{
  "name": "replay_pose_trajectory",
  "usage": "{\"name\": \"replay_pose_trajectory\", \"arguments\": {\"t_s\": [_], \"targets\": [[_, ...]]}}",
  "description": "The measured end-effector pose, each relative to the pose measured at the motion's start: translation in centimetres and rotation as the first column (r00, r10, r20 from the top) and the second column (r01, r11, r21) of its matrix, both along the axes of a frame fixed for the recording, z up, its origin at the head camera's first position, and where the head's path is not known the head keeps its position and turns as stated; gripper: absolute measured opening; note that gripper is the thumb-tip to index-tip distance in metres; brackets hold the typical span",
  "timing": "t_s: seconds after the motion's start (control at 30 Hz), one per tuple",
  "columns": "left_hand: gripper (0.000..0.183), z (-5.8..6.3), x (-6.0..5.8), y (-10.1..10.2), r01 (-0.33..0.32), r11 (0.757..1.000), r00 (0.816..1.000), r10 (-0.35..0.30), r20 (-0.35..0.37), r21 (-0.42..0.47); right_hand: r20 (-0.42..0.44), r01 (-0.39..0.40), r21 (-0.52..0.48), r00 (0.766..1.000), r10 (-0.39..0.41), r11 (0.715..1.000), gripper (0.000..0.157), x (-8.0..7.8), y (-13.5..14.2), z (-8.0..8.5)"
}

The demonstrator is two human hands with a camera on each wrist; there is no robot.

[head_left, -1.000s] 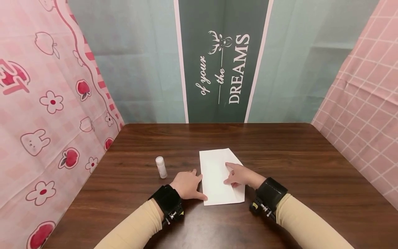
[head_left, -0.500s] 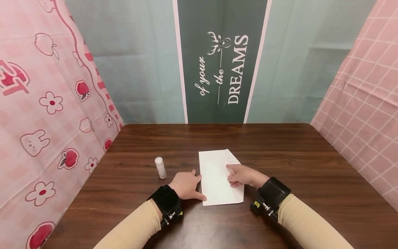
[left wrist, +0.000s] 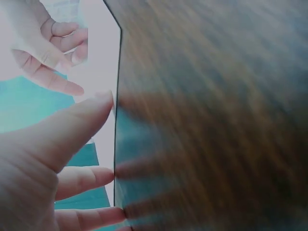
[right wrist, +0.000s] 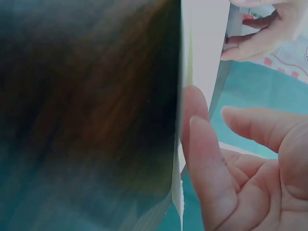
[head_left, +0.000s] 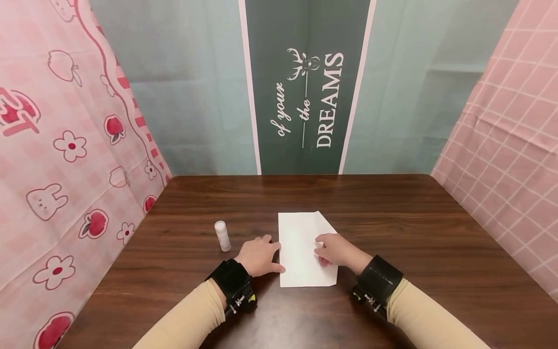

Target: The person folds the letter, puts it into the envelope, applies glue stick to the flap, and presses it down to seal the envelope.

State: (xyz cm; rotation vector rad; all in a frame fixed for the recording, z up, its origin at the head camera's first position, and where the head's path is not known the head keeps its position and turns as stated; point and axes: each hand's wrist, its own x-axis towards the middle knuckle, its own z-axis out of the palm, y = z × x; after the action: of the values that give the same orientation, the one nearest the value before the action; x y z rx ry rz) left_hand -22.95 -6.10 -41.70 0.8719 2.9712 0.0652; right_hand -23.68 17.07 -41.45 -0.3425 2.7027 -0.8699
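Observation:
A folded white sheet of paper (head_left: 298,252) lies on the brown wooden table, its far right corner slanted. My left hand (head_left: 258,257) rests at the paper's left edge, thumb and fingers spread. In the left wrist view the left thumb (left wrist: 79,127) reaches the sheet's edge, with straight fingertips beside it. My right hand (head_left: 342,253) lies over the paper's right side. The right wrist view shows its first two fingers (right wrist: 207,159) against the sheet, the thumb apart and the other fingers bent. Left of the left hand stands a white capped tube like a glue stick (head_left: 223,236).
The dark wooden table (head_left: 392,218) reaches back to a green curtain (head_left: 301,97) with white lettering. A pink patterned cloth (head_left: 87,160) hangs on the left and a pink checked cloth (head_left: 501,145) on the right. Black wrist straps (head_left: 379,278) sit on both arms.
The paper has turned slightly, its near edge shifting left. My right hand first slid right along the sheet, then back left and a little nearer. The left hand moved slightly with the near edge.

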Motion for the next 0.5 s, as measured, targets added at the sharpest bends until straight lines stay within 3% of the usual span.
{"name": "replay_pose_trajectory", "arguments": {"t_s": [0.3,0.43,0.5], "targets": [[0.058,0.1,0.4,0.1,0.004,1.0,1.0,-0.004,-0.029,-0.02,0.012,-0.027,-0.017,1.0,0.027,0.999,0.033,0.1,0.2,-0.1],[0.055,0.7,0.4,-0.5,0.057,0.998,0.987,-0.057,-0.149,-0.002,0.01,-0.055,0.013,0.998,0.055,0.998,0.033,0.1,0.2,-0.2],[0.052,1.4,0.3,-0.9,0.096,0.995,0.962,-0.084,-0.261,0.034,0.012,-0.053,0.017,0.999,0.053,0.998,0.033,0.1,0.1,-0.1]]}}
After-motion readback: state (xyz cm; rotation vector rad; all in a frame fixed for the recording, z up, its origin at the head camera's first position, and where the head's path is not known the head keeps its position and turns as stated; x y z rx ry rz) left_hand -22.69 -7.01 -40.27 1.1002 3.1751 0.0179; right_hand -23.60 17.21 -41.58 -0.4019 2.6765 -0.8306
